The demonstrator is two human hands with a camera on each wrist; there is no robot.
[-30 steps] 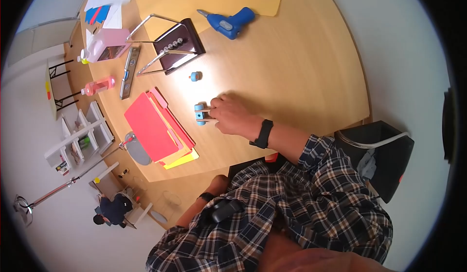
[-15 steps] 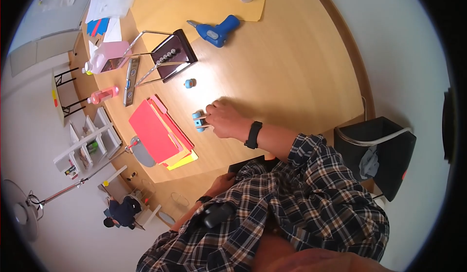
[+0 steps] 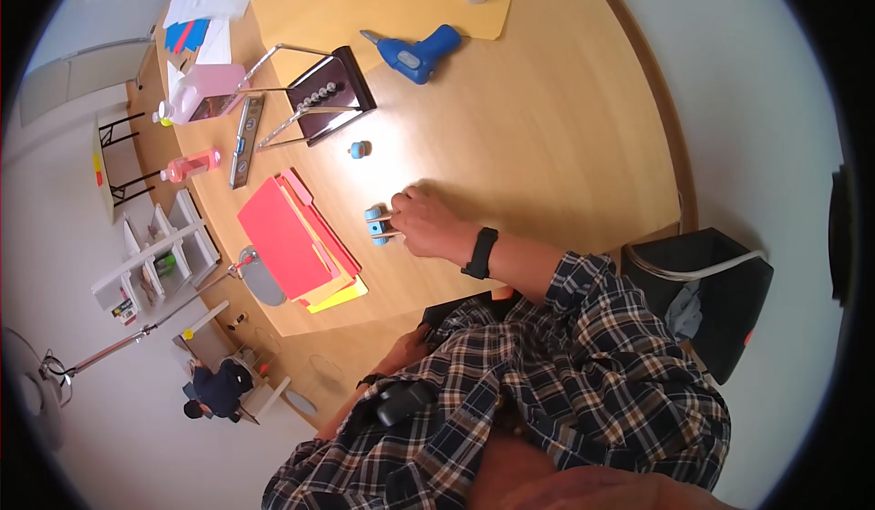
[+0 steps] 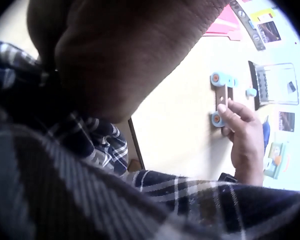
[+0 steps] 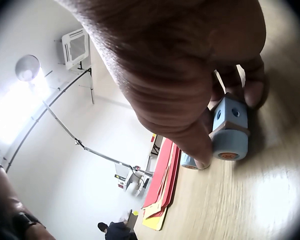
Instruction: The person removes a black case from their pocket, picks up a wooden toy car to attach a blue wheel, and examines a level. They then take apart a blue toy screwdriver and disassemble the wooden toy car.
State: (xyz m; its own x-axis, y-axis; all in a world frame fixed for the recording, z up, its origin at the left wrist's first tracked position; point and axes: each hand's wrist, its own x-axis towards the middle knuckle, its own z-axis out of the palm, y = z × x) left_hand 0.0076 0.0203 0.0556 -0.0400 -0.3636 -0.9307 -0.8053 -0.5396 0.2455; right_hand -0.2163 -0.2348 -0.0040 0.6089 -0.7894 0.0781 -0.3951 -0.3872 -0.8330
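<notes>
My right hand (image 3: pixel 424 223) pinches a small toy vehicle (image 3: pixel 375 226) on the table by its wooden side strips. Light blue wheels (image 4: pixel 217 79) with orange hubs and a light blue block (image 5: pixel 232 113) with holes show on it; in the right wrist view the thumb and fingers lie on either side. Farther in on the table lies a small blue piece (image 3: pixel 358 149), apart from the hand. Low by the lap, at the table's near edge, is my left hand (image 3: pixel 407 350), its fingers largely hidden. It fills the top of the left wrist view as a dark shape.
Red and yellow folders (image 3: pixel 296 241) lie left of the toy. Beyond stand a Newton's cradle (image 3: pixel 333 100), a level (image 3: pixel 244 143), a pink jug (image 3: pixel 208 91) and a pink bottle (image 3: pixel 193 164). A blue drill-like tool (image 3: pixel 417 57) lies near a yellow sheet (image 3: pixel 392 0). A person sits in the background.
The head view has shifted a little. My right hand keeps its grip on the toy, which stays in nearly the same spot. The small blue piece has not clearly moved.
</notes>
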